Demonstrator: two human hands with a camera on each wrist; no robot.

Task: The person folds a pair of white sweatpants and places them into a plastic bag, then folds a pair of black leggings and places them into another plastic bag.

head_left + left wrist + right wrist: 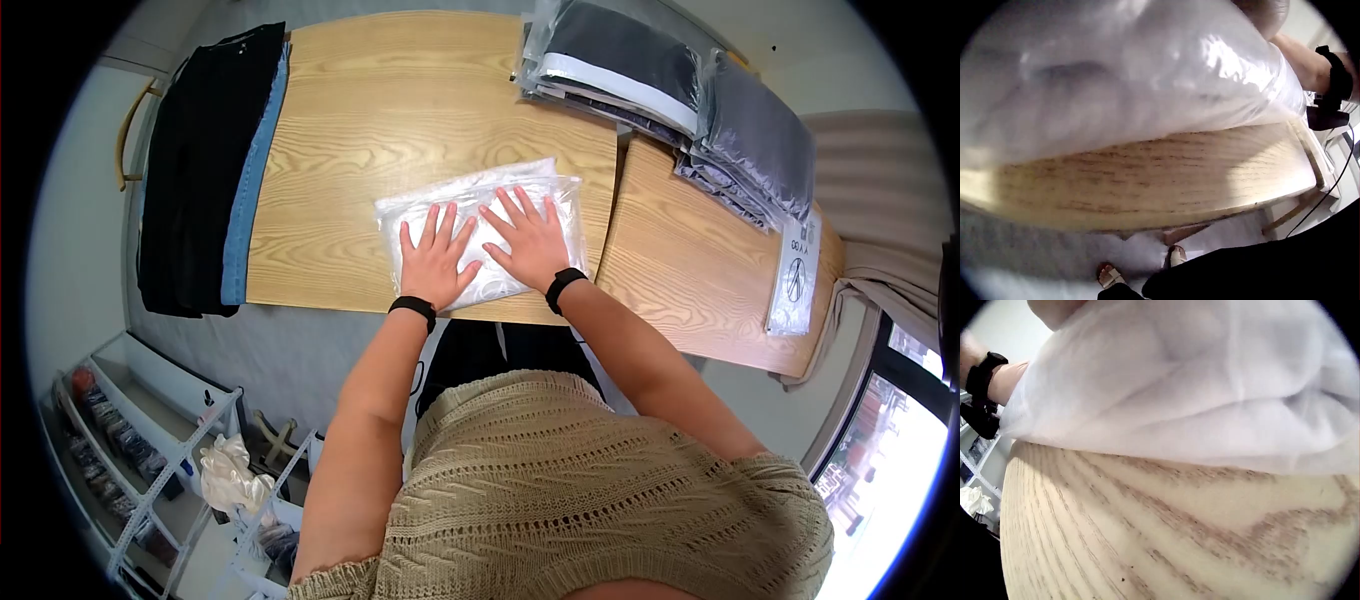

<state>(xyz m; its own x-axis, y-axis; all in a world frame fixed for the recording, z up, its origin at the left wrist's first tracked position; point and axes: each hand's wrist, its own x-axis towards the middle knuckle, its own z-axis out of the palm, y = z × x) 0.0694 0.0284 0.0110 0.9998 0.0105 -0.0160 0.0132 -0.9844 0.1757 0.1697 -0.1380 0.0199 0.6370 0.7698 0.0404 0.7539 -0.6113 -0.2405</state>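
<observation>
A clear plastic bag (495, 283) with folded white cloth inside lies near the front edge of the wooden table (380, 90). Both hands rest on top of it, palms down with fingers spread. My left hand (437, 262) presses the left half, and my right hand (532, 243) the right half, thumbs pointing toward each other. Close up in the left wrist view, the bag's shiny plastic (1229, 62) bulges above the tabletop. From the right wrist, its white side (1179, 419) shows soft creases.
Folded black trousers (205, 170) and blue jeans (258, 190) lie along the table's left edge. Bagged dark garments (620, 70) are stacked at the back right. A flat white printed packet (795, 275) sits on the right-hand table. Shelving (150, 440) stands lower left.
</observation>
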